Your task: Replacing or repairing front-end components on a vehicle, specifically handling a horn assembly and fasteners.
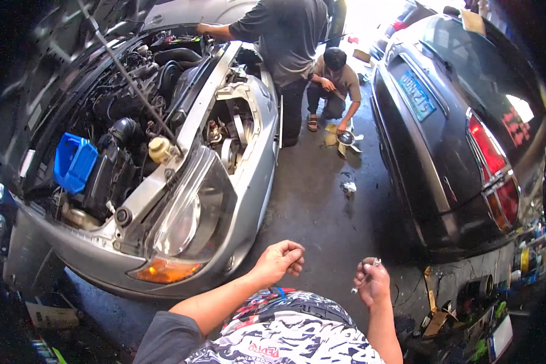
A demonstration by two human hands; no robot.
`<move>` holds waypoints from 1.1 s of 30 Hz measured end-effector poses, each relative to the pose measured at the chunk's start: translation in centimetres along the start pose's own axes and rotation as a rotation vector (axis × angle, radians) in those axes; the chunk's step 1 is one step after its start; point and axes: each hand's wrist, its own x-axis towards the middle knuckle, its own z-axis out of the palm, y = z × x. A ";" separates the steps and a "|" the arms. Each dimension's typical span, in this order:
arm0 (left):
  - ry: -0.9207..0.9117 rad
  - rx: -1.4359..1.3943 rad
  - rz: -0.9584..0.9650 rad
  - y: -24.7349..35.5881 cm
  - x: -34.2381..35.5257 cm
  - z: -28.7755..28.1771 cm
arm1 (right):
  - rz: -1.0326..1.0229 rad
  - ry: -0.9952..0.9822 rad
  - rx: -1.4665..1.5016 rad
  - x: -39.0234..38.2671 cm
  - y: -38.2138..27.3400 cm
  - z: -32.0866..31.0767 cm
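My left hand (279,259) is held out in front of the silver car's headlight (191,212), its fingers curled inward. Whatever it may hold is hidden by the fingers. To the right, my right hand (374,284) is raised with the fingers closed round a small silvery metal piece (377,262). Bits of shiny metal stick out above and below that fist; its exact kind is not clear. Neither hand touches a car. At left the silver car (258,151) has its hood up, with the engine bay exposed.
A blue plastic part (75,162) rests in the engine bay. One person (291,42) leans over it; another (338,85) crouches, touching a fan (344,138) on the floor. At right stands a dark car (431,164). Cardboard and clutter (438,321) lie at lower right.
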 end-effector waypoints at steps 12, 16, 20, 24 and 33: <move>0.403 -0.217 0.271 10.4 20.6 -2.9 | 0.156 -0.265 -0.256 25.7 -13.1 8.0; 0.655 -0.447 0.478 14.2 26.3 -6.1 | 0.247 -0.368 -0.488 32.9 -17.6 13.9; 0.688 -0.556 0.591 18.5 28.4 -6.2 | 0.127 -0.635 -0.910 39.4 -20.1 20.2; 0.728 -0.612 0.655 19.3 30.4 -7.1 | -0.235 -1.033 -1.134 41.6 -19.2 29.0; 0.983 -0.624 0.750 20.5 30.9 -13.6 | -0.943 -1.429 -1.579 45.2 -10.6 44.1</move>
